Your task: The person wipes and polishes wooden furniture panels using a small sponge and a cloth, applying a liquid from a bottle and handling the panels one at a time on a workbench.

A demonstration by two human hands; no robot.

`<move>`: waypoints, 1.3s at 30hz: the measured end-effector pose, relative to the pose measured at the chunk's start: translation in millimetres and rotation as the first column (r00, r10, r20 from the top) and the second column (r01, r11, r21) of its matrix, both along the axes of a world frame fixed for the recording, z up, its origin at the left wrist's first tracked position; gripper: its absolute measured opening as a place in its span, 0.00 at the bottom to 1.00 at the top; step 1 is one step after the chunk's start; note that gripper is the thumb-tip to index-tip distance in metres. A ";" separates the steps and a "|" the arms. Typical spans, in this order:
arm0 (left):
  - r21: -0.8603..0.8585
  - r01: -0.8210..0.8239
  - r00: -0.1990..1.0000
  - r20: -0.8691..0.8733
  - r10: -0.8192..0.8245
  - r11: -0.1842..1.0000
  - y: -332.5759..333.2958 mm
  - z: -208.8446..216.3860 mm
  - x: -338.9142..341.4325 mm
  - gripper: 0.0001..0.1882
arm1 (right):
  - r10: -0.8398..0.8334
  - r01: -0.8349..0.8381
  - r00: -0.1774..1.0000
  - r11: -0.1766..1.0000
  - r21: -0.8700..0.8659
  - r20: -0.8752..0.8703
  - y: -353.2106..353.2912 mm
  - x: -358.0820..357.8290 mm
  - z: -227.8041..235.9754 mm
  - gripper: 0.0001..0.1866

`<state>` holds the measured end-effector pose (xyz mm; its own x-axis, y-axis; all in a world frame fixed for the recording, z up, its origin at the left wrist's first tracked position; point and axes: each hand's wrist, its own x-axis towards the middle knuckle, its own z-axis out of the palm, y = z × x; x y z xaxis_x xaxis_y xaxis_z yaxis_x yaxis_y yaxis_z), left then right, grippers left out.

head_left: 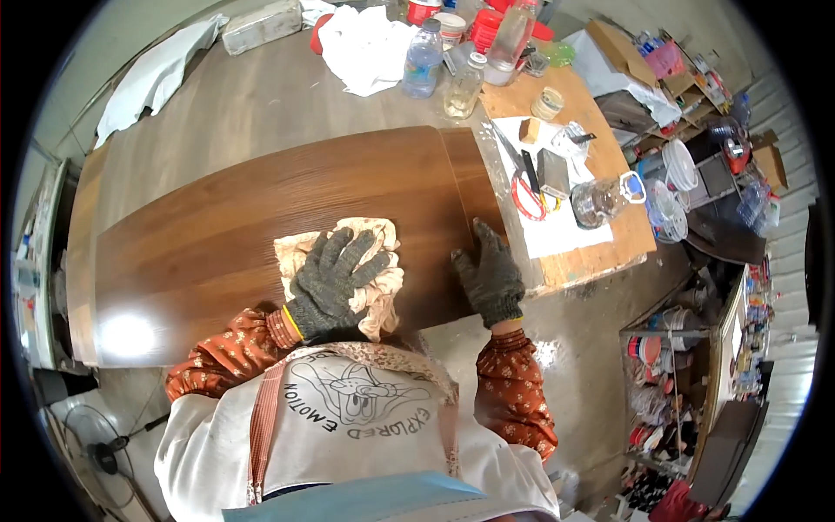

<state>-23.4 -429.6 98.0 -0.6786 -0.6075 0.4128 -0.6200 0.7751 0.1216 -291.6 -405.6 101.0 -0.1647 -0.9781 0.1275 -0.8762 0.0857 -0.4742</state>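
A long brown wood-grain panel [200, 235] with a curved far edge lies on the table in front of me. My left hand [332, 283], in a dark grey knit glove with a yellow cuff edge, rests flat with spread fingers on a crumpled beige cloth [384, 291]. The cloth lies on the panel, partly hidden under that hand. At the panel's right end, my right hand [490, 277] wears a matching glove. It lies on the panel's edge, thumb apart from the fingers, with nothing visible in it.
To the right, white paper [557, 239] carries red-handled scissors [527, 198], a grey block [552, 172] and a handled clear jug [600, 202]. Bottles [423, 61], tubs and a white cloth [365, 43] stand at the back. Loaded shelves [687, 348] fill the right side; a fan [100, 457] stands lower left.
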 end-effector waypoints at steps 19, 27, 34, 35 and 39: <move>-0.025 -0.449 0.883 -0.169 0.439 0.893 6.0 -11.6 -11.9 0.25 | 0.121 0.133 0.843 0.898 -0.420 0.525 -335.1 -51.2 -62.0 0.58; -0.073 -0.570 0.813 -0.193 0.549 0.819 2.7 -14.2 -5.4 0.25 | 0.115 -0.060 0.967 0.970 -0.236 0.228 -293.2 -49.8 11.6 0.44; -0.080 -0.543 0.831 -0.191 0.522 0.836 1.2 -14.5 -4.0 0.32 | 0.312 -0.291 0.681 0.945 0.146 -0.663 -226.4 -71.4 41.5 0.34; -0.079 -0.543 0.831 -0.193 0.522 0.836 0.4 -13.5 -3.8 0.32 | 0.349 -0.320 0.637 0.931 0.177 -0.687 -219.7 -72.2 41.4 0.34; -0.043 -0.539 0.833 -0.176 0.525 0.841 -2.6 -13.9 -4.3 0.32 | 0.369 -0.389 0.590 0.909 0.147 -0.718 -206.7 -70.2 32.1 0.32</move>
<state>-27.8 -432.3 84.0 -0.1860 -0.8132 0.5514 -0.9191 0.3424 0.1948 -361.9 -612.4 133.0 0.3735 -0.9257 0.0607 -0.8859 -0.3365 0.3192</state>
